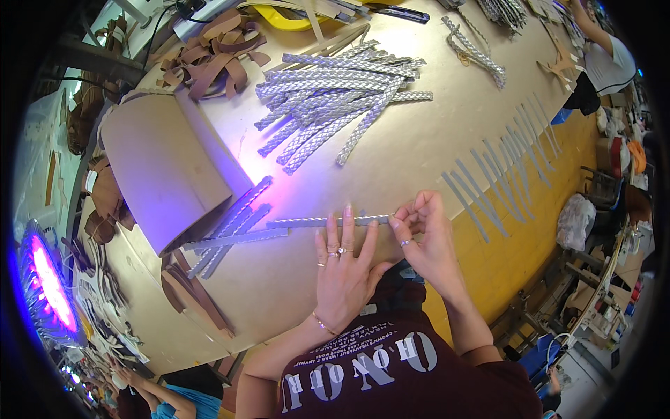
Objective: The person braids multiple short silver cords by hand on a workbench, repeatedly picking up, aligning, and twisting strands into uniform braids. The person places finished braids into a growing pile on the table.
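Observation:
A thin silver braided strip (314,221) lies across the table in front of me, over a flat grey strip. My left hand (349,276) rests flat on it, fingers stretched out and spread. At its right end, my right hand (429,241) pinches the strip between thumb and fingers; the fingertips partly hide that end. Left of my hands, several grey and silver strips (234,227) lie crossed, some reaching under a curved tan cover (164,167). A heap of wider silver braided straps (335,98) sits farther back.
Flat grey strips (502,167) lie in a row along the table's right edge. Brown leather strips (216,56) are heaped at the back left, with a utility knife (401,12) at the back. A bright lamp (49,286) stands left. Other people work at upper right and lower left.

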